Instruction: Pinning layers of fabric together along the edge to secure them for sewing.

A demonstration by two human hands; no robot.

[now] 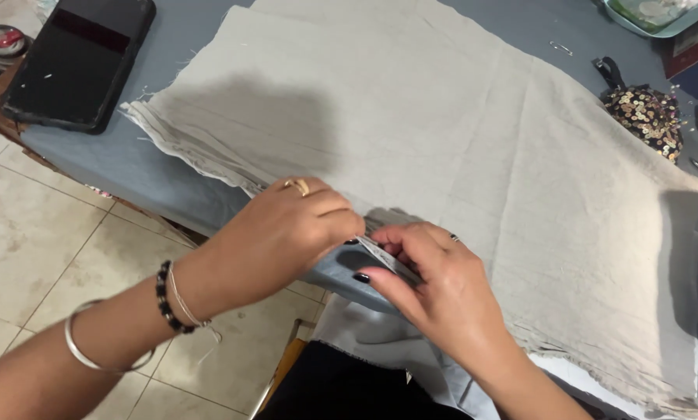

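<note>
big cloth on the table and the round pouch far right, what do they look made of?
Beige cloth: looks like a plain woven linen or cotton, matte, with frayed raw edges and loose threads. Both hands, left hand and right hand, pinch its near edge. Round pouch: covered in shiny sequins over dark fabric; base material unclear.

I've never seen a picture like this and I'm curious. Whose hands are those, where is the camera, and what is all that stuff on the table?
There is no machine here, just a person. The camera sits on the person's head and looks down, so you see their own two hands from above. The left hand, with a ring and bracelets, and the right hand meet at the near edge of a big pale cloth. Together they pinch that edge, and a small thin strip shows between the fingers; what it is I cannot tell. The cloth lies on a table with a blue cover. A black flat case lies at the far left, and a sparkly sequinned pouch at the right.
</note>
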